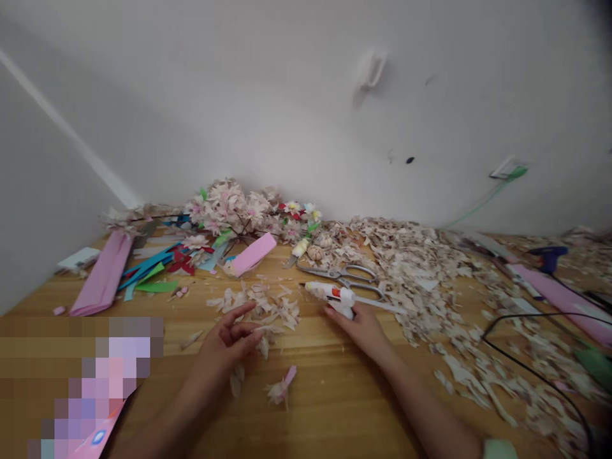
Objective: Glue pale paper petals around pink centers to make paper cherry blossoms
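Observation:
In my right hand [361, 328] is a white glue gun [329, 291] with an orange patch. Its dark tip points left, and a pale glue stick [380, 306] sticks out behind. My left hand [232, 341] pinches a whitish petal [270, 329] between thumb and fingers. Just beyond that hand lies a loose pile of pale petals [282, 309]. Nearer to me, between my forearms, a small paper flower [280, 390] with a pink strip rests on the wooden table [325, 408]. Steel scissors [351, 274] lie behind the glue gun.
A heap of made flowers [234, 207] stands against the wall, with pink folded paper [102, 274] and blue strips [148, 264] at left. Pale scraps [411, 268] cover the right side. There, a blue glue gun [549, 256] and black cord [526, 370] lie. A phone [102, 430] is at lower left.

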{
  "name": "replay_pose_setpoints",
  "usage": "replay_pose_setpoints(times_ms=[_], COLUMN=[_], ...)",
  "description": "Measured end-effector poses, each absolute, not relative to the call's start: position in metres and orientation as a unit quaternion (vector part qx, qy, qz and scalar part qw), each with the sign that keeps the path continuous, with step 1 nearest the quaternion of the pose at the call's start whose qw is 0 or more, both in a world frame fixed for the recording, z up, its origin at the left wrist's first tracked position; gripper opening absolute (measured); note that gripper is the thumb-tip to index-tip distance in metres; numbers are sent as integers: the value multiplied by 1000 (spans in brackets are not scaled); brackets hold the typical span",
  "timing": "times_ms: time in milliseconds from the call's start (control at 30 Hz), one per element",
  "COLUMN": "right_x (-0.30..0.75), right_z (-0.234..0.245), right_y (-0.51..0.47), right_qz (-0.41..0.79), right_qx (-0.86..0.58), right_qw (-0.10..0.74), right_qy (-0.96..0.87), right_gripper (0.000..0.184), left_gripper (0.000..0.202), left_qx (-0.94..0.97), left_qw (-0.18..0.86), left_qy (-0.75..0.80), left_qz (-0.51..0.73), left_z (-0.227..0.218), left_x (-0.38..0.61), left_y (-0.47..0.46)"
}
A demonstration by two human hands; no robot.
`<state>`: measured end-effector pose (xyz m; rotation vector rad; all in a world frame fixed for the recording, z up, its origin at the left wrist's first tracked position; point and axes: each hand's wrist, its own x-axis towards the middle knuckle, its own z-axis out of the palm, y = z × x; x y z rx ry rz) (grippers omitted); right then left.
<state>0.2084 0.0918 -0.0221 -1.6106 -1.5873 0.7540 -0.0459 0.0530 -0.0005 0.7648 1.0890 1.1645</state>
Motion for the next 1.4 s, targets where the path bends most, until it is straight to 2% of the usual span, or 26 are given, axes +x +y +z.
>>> replay_pose_setpoints(times_ms=[133, 267, 467, 667, 1167, 1400], right_x=[197, 189, 191, 190, 185, 185], right_z=[-6, 4, -1, 3, 11, 16], right_y=[69, 51, 47, 46, 46, 46], right_qz=[372, 438, 389, 349, 381, 386], right_qx=[-558, -524, -534, -551, -547, -527], right_qw=[369, 331, 277, 270, 268, 261], right_qy=[-643, -651, -698, -708, -696, -711], right_gripper=[35, 32, 31, 34, 33, 27], left_gripper=[57, 59, 59, 57, 57, 58], left_qx=[336, 343, 336, 341, 324, 331], left_qw=[629, 612, 620, 622, 626, 630], left_qy=[485, 486, 484, 482, 481, 486], left_qz=[506, 520, 518, 514, 521, 508], left_z=[0, -1, -5, -4, -3, -1], left_x=[-46, -47, -49, -49, -45, -47], left_y=[54, 55, 57, 56, 55, 55])
